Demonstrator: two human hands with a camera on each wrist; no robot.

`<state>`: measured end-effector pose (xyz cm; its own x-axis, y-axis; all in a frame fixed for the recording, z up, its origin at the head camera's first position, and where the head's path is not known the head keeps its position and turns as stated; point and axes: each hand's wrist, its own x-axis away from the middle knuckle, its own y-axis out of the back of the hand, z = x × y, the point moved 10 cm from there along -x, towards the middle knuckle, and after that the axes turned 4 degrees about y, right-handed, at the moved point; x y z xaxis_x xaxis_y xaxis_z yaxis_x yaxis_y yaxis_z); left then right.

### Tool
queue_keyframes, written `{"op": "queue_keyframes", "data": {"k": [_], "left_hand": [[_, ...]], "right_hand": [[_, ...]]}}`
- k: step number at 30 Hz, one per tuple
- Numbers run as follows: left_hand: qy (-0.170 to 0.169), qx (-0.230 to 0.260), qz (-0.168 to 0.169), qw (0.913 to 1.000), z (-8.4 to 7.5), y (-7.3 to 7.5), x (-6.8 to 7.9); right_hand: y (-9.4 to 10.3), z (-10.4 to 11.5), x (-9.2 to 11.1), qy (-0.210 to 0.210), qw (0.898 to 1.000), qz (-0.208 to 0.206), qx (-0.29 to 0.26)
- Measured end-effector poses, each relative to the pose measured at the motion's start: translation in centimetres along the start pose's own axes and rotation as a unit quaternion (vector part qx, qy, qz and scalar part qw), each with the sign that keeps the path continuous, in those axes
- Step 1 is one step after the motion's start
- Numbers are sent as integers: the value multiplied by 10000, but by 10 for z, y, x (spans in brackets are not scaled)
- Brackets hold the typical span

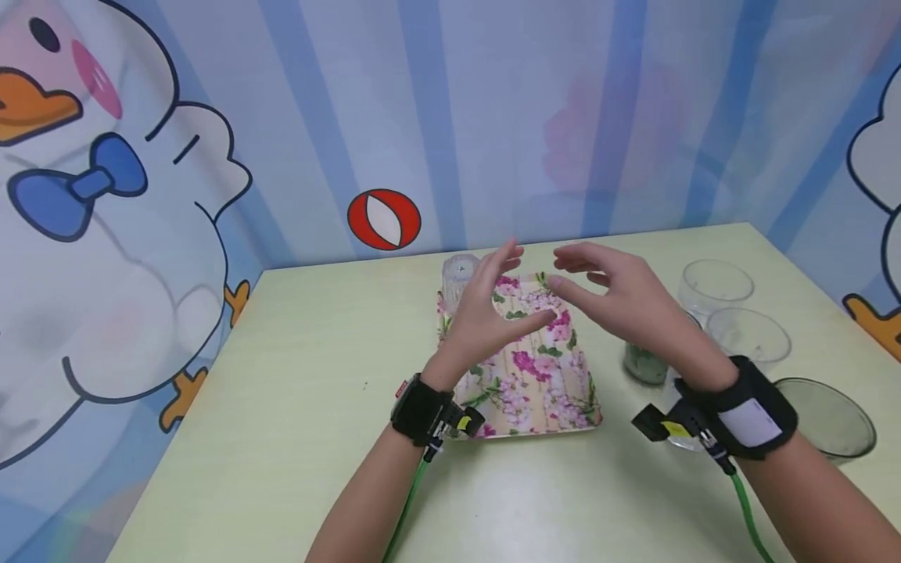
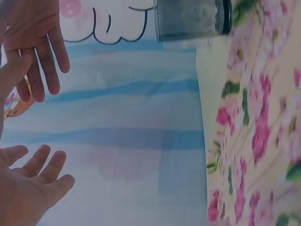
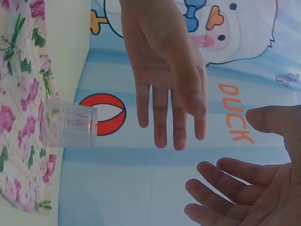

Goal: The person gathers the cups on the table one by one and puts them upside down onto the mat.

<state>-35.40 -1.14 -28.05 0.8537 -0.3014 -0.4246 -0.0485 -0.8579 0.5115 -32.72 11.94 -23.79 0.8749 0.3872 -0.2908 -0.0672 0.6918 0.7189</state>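
Observation:
Both hands hover above a floral-patterned tray point(image 1: 528, 375), palms facing each other with a gap between. My left hand point(image 1: 486, 313) is over the tray's left side, thumb spread wide from straight fingers, holding nothing. Opposite it, my right hand point(image 1: 626, 293) has relaxed, slightly bent fingers and also holds nothing. A small clear glass point(image 1: 457, 275) stands at the tray's far left corner, partly behind the left hand; the right wrist view shows this clear glass point(image 3: 77, 125) by the flowered edge. Below the right hand is a dark green glass point(image 1: 644, 364), also seen in the left wrist view.
On the right of the pale table point(image 1: 317, 407) are several more glasses: a clear one point(image 1: 714, 283) at the back, another clear glass point(image 1: 749, 336) before it, and a wide dark-rimmed glass point(image 1: 827, 418), partly behind the right wrist. A cartoon backdrop point(image 1: 493, 117) stands behind the table.

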Motion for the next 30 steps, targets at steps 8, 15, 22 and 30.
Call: {"op": "queue_keyframes", "data": {"k": [8, 15, 22, 30], "left_hand": [[-319, 176, 613, 9975, -26, -39, 21], [-1010, 224, 1008, 9895, -55, -66, 34], [-1190, 185, 1380, 9831, -70, -92, 45], [-1359, 333, 1602, 9771, -78, -118, 55]], "right_hand": [[20, -31, 54, -199, 9983, -549, 37], [35, -74, 98, -708, 9910, -1097, 298], [50, -105, 134, -1099, 9796, -1637, 389], [63, -127, 154, -1876, 9602, -1920, 772]]}}
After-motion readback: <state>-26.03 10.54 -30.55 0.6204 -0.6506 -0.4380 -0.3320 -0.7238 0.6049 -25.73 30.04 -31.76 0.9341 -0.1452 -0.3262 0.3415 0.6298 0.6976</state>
